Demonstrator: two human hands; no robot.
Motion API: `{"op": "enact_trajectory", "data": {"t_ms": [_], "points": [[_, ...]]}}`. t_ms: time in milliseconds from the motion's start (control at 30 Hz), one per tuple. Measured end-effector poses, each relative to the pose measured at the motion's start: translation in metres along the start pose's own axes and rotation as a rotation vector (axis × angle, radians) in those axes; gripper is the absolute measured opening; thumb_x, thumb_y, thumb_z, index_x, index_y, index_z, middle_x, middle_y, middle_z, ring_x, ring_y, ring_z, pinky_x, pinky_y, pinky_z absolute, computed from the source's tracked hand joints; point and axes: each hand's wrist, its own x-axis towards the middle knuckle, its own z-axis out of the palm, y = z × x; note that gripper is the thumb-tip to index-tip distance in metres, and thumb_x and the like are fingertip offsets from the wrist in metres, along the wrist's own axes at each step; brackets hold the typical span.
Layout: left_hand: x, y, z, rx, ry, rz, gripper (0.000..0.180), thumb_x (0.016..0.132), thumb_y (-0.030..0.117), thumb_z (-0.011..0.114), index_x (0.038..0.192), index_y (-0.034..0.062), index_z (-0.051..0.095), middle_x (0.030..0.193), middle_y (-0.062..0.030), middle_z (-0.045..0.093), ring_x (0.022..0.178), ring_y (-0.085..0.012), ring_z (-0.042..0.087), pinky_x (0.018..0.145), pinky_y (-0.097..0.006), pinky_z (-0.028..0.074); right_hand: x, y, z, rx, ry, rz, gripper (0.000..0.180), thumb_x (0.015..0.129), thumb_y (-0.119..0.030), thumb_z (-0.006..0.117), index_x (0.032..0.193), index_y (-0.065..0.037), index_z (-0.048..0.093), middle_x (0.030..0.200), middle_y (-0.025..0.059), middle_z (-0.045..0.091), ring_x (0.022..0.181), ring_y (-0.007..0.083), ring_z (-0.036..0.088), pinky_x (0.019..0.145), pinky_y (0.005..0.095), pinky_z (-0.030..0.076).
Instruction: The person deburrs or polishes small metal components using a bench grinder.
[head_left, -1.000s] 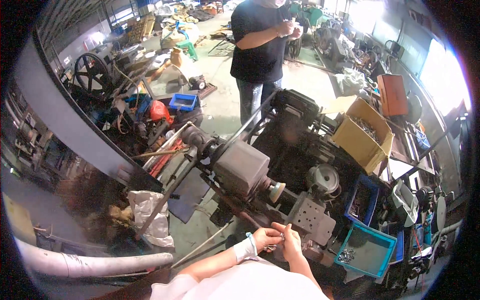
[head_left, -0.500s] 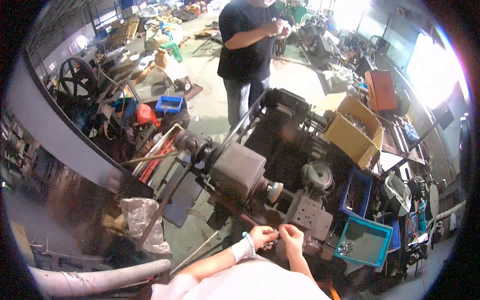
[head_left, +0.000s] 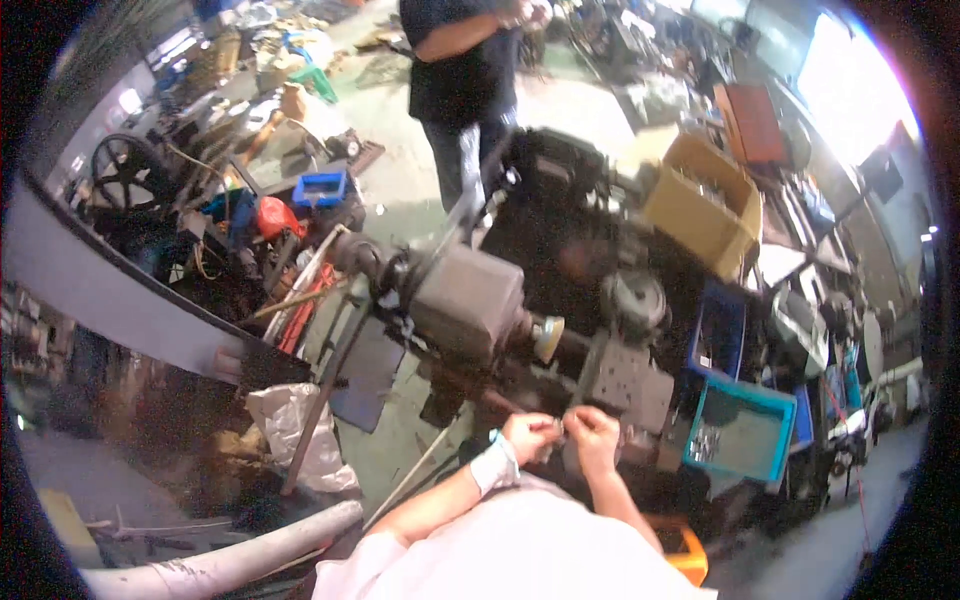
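While both forearms extended from the near edge, the left hand [head_left: 530,437] and the right hand [head_left: 592,432] were positioned just beside each other, fingertips facing. The left hand was mostly closed, thumb and fingers pinched on a small light piece [head_left: 561,425], which was located between the two sets of fingertips; blur concealed its exact form. The fingers of the right hand were bent and bunched next to the piece; whether they also gripped it could not be determined. A pale wrap [head_left: 492,468] covered the left wrist.

The hands were located at the near side of a machine. Its grey box-shaped housing [head_left: 468,300] lay to the far left of the hands, with a pale disc [head_left: 548,338] on a spindle at its right side. A perforated metal plate [head_left: 630,385] lay to the far right of the hands, near a round metal hub [head_left: 637,300].

Right of the plate, a teal tray [head_left: 752,393] contained small metal parts [head_left: 706,442] at its left side. A dark blue crate [head_left: 738,335] and a cardboard box [head_left: 690,235] were placed farther off. A co-worker [head_left: 460,75] in dark clothing stood beyond the machine.
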Motion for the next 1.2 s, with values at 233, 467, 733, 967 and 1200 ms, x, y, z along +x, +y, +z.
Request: {"op": "enact_trajectory", "data": {"t_ms": [233, 467, 733, 967, 1200], "points": [[0.019, 0.005, -0.006, -0.091, 0.051, -0.039, 0.015, 0.079, 0.016, 0.057, 0.084, 0.0024, 0.060, 0.070, 0.0000, 0.058, 0.054, -0.0058, 0.051, 0.045, -0.019, 0.041, 0.019, 0.025, 0.013, 0.449, -0.005, 0.248, 0.010, 0.076, -0.007, 0.058, 0.080, 0.003, 0.059, 0.067, 0.0024, 0.057, 0.057, 0.0065, 0.050, 0.051, 0.0188, 0.040], [0.034, 0.006, -0.013, 0.003, 0.066, -0.087, 0.012, 0.080, 0.013, 0.056, 0.082, 0.0022, 0.060, 0.073, -0.0020, 0.060, 0.056, -0.0071, 0.052, 0.048, -0.019, 0.041, 0.038, 0.032, 0.018, 0.356, 0.007, 0.262, 0.008, 0.076, -0.006, 0.057, 0.079, 0.002, 0.059, 0.060, 0.0011, 0.055, 0.048, 0.0059, 0.049, 0.042, 0.0179, 0.037], [0.062, 0.001, -0.022, 0.187, 0.173, 0.103, 0.015, 0.080, 0.011, 0.056, 0.079, -0.0032, 0.060, 0.072, -0.0019, 0.060, 0.064, -0.0058, 0.051, 0.059, -0.020, 0.042, 0.063, 0.041, 0.035, 0.294, 0.054, 0.280, 0.011, 0.076, -0.008, 0.057, 0.077, 0.003, 0.058, 0.060, 0.0017, 0.055, 0.049, 0.0064, 0.049, 0.041, 0.0192, 0.038], [0.081, -0.002, -0.019, -0.088, 0.248, -0.028, 0.015, 0.080, 0.013, 0.055, 0.075, -0.0008, 0.058, 0.072, -0.0013, 0.059, 0.060, -0.0060, 0.049, 0.055, -0.020, 0.040, 0.087, 0.057, 0.047, 0.254, 0.117, 0.262, 0.011, 0.075, -0.008, 0.058, 0.076, 0.003, 0.060, 0.061, 0.0024, 0.056, 0.050, 0.0068, 0.050, 0.043, 0.0206, 0.040], [0.093, -0.004, -0.019, -0.080, 0.316, -0.018, 0.015, 0.080, 0.011, 0.055, 0.073, -0.0018, 0.057, 0.070, -0.0020, 0.058, 0.063, -0.0079, 0.050, 0.058, -0.020, 0.040, 0.097, 0.058, 0.054, 0.219, 0.199, 0.245, 0.008, 0.073, -0.004, 0.059, 0.076, 0.003, 0.061, 0.062, 0.0038, 0.058, 0.052, 0.0076, 0.051, 0.045, 0.0209, 0.040]]}}
